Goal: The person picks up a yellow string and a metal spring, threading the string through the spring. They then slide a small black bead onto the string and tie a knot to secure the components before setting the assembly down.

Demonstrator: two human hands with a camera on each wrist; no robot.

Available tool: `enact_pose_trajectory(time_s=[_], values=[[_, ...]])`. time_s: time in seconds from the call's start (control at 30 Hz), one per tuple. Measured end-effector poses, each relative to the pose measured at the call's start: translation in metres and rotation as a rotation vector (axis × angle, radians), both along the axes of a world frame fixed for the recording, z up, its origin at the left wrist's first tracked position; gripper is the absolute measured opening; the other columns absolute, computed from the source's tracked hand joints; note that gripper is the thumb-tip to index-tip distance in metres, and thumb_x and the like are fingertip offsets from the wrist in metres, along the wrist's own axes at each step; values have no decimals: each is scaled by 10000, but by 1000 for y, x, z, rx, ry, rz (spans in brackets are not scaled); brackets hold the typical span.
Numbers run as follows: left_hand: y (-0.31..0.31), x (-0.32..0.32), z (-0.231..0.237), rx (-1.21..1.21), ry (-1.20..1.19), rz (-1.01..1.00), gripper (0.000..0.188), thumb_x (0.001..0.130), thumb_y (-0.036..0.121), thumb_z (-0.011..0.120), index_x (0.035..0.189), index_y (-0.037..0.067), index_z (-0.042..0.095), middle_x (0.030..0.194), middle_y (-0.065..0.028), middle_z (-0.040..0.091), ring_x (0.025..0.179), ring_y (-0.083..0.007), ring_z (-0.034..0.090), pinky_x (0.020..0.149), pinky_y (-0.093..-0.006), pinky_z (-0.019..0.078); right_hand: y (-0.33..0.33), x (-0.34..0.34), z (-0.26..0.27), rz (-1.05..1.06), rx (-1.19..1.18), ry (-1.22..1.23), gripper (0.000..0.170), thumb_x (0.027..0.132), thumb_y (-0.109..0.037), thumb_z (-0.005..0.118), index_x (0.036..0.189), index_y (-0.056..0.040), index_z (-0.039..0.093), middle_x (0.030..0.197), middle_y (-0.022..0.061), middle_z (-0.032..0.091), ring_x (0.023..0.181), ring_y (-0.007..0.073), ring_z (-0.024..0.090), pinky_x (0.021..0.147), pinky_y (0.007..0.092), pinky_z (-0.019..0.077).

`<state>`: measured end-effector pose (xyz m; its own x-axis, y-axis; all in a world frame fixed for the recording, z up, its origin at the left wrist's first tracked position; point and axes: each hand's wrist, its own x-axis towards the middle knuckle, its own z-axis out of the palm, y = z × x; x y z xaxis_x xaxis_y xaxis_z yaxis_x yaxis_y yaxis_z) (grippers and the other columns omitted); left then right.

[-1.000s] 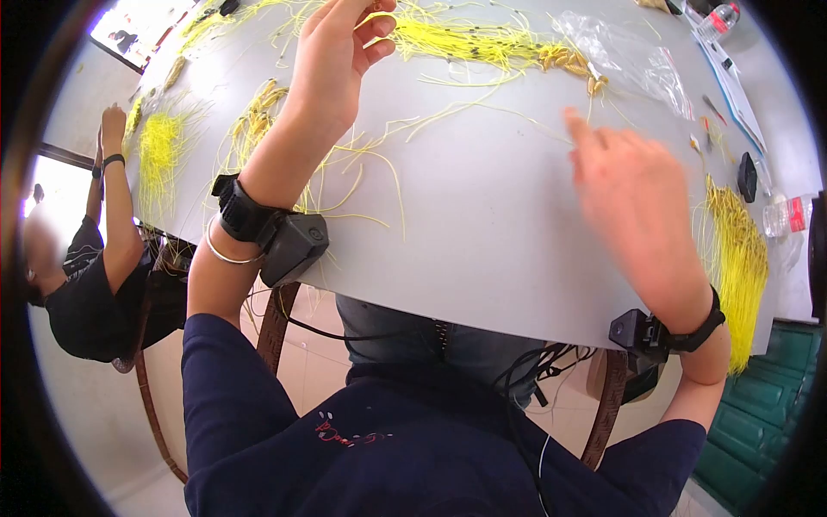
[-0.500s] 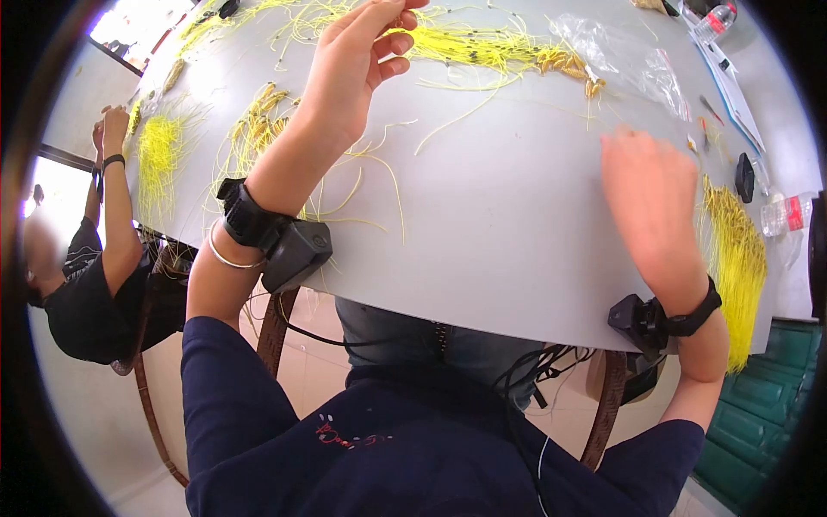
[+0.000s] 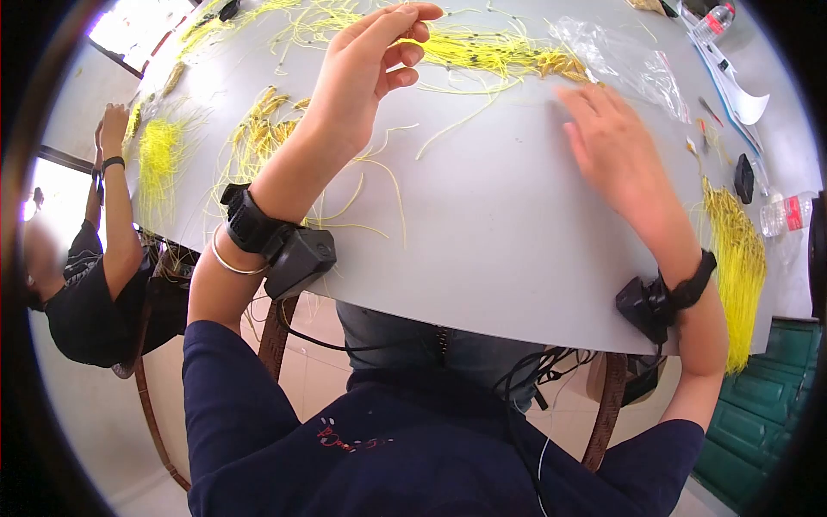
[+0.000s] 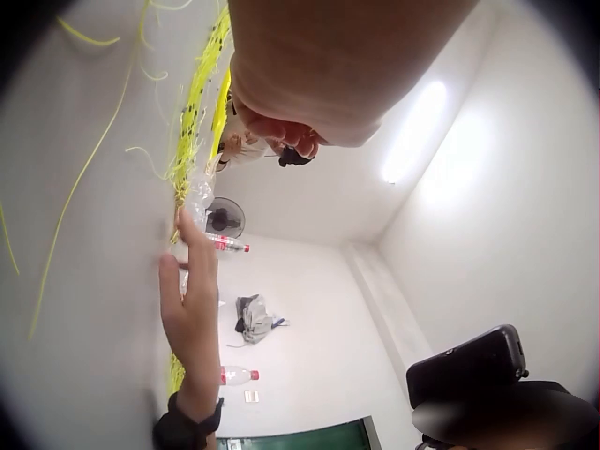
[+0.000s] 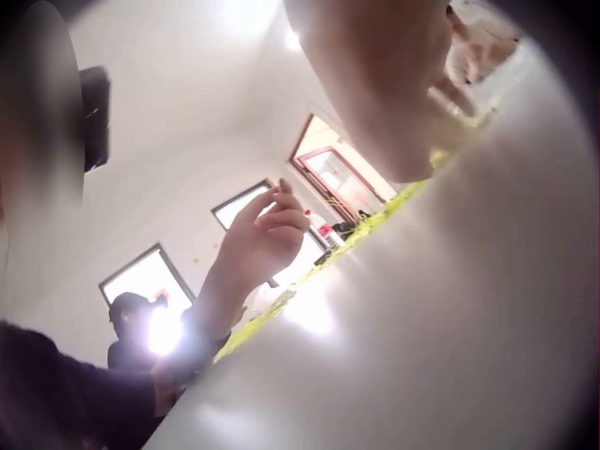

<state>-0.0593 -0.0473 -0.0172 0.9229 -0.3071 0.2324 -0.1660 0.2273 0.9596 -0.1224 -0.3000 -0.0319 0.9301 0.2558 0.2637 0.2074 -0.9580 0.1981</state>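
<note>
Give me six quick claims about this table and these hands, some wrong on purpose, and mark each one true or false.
1. A black device is strapped to the right wrist. True.
2. The right hand is clenched into a fist. False: its fingers are extended.
3. The left hand lies flat on the table. False: it is raised, with bent fingers.
4. The strands in the bundle at the table's far side are blue. False: they are bright yellow.
5. A clear plastic bag lies near the bundle's golden ends. True.
6. Two bottles with red labels show at the head view's right. True.
</note>
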Motion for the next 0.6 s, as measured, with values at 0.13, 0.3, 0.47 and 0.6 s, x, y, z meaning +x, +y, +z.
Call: enact_pose_trajectory(time_s=[0.13,0.3,0.47,0.6], values=[[-3,-2,0,-6,15,10,320,919,261,464,1096,15,567,805,47,492,670,-37,405,566,-174,345,-1,24,-22,513,293,-40,395,858,-183,511,1233,-71,456,1275,109,456,1216,282,384,997,375,325],[-8,-5,-3,19,48,-11,316,916,260,469,1089,17,572,801,49,488,665,-34,402,559,-173,340,-2,33,-31,491,284,-55,384,902,-224,473,1254,-77,435,1313,92,430,1252,294,335,1041,387,271],[-8,-7,0,52,59,-22,327,910,268,482,1088,6,564,794,50,490,656,-26,407,544,-162,338,-3,30,-11,453,521,2,165,831,-69,521,979,-39,587,989,119,591,989,276,536,876,369,412],[-11,-12,1,104,18,-24,328,910,272,481,1077,2,563,784,50,493,651,-25,408,541,-162,337,-4,33,-17,450,748,-110,138,781,42,510,876,-19,589,843,109,590,829,261,573,755,350,455]])
